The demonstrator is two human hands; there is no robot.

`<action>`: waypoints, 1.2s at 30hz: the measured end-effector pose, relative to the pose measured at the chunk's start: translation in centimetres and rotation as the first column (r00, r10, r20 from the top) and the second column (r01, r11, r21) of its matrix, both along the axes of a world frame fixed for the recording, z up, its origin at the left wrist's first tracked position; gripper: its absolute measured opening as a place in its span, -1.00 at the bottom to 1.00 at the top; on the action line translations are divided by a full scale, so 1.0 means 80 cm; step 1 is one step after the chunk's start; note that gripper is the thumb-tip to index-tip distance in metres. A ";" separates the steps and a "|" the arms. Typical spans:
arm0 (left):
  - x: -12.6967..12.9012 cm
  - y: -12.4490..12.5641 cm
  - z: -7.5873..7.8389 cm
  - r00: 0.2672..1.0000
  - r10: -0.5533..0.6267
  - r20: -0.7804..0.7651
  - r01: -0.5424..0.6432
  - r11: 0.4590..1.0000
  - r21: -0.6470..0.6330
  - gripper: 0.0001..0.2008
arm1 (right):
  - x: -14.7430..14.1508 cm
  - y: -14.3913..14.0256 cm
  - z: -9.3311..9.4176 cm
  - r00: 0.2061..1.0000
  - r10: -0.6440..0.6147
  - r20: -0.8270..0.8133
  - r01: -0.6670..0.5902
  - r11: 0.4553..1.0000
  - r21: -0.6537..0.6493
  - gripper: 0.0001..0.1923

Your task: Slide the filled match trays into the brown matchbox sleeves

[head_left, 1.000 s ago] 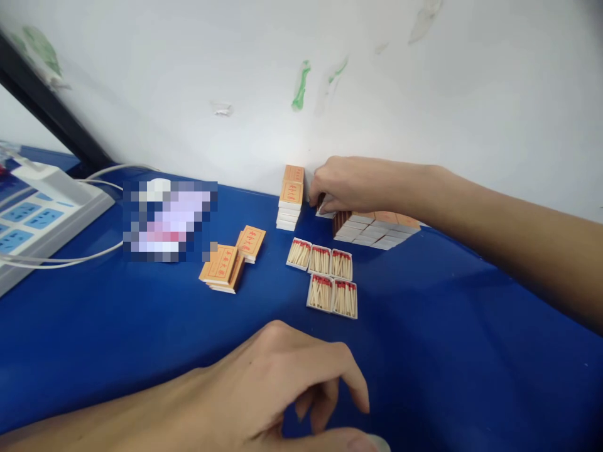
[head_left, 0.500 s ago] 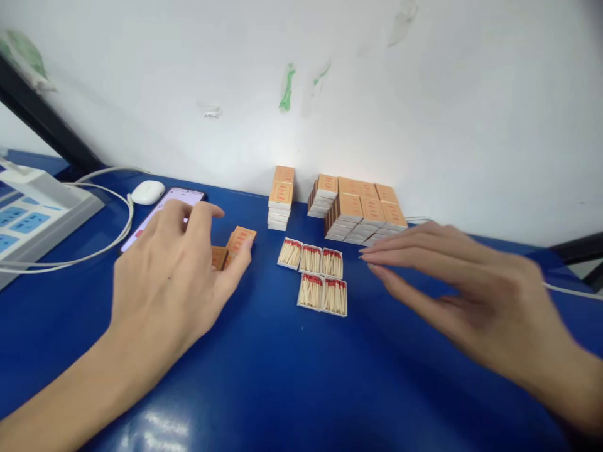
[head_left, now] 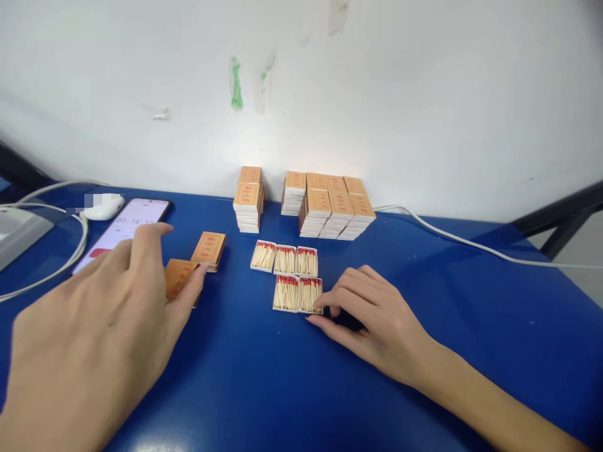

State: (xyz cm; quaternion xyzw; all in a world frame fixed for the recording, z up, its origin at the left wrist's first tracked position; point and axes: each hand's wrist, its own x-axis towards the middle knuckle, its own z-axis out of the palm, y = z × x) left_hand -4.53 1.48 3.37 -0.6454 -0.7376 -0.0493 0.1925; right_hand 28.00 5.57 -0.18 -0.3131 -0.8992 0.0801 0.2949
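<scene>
My left hand [head_left: 108,314] is over the left of the desk, thumb spread from the fingers around a loose orange matchbox sleeve [head_left: 179,277]; the thumb lies by its right edge, and some fingers are hidden. Beyond it is another orange sleeve [head_left: 208,249]. My right hand [head_left: 372,314] has its fingers curled and its thumb and index fingertips at the near right corner of a white matchbox tray [head_left: 309,294] full of red-tipped matches. To its left sits a second filled tray [head_left: 285,293], with three more trays [head_left: 285,259] in a row behind.
Closed matchboxes stand stacked by the wall: a narrow stack [head_left: 248,204] and a wider block [head_left: 334,207] to its right. A phone [head_left: 134,220], a white earphone case [head_left: 106,206] and a power strip [head_left: 19,232] with cables are at left. Another white cable [head_left: 438,233] runs right.
My right hand has come down and inward to the near right filled tray, its fingers more curled. My left hand stays by the orange sleeves. The view has swung right.
</scene>
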 end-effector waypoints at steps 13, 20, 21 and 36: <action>0.036 -0.010 -0.004 0.487 -0.816 0.313 0.799 0.560 0.217 -0.65 | 0.036 0.010 0.020 0.973 0.178 0.146 -0.145 0.966 -0.213 -0.88; 0.057 -0.020 -0.033 0.338 -0.846 0.412 0.888 0.432 0.159 -0.68 | 0.058 0.011 0.040 0.975 0.144 0.169 -0.064 0.911 -0.407 -0.88; 0.056 -0.020 -0.036 0.337 -0.844 0.417 0.888 0.433 0.158 -0.67 | 0.058 0.008 0.039 0.981 0.097 0.168 -0.025 0.921 -0.388 -0.78; 0.049 -0.005 -0.030 0.315 -0.832 0.457 0.894 0.421 0.151 -0.86 | 0.029 -0.026 0.006 0.972 -0.166 0.165 0.202 0.950 -0.238 -0.82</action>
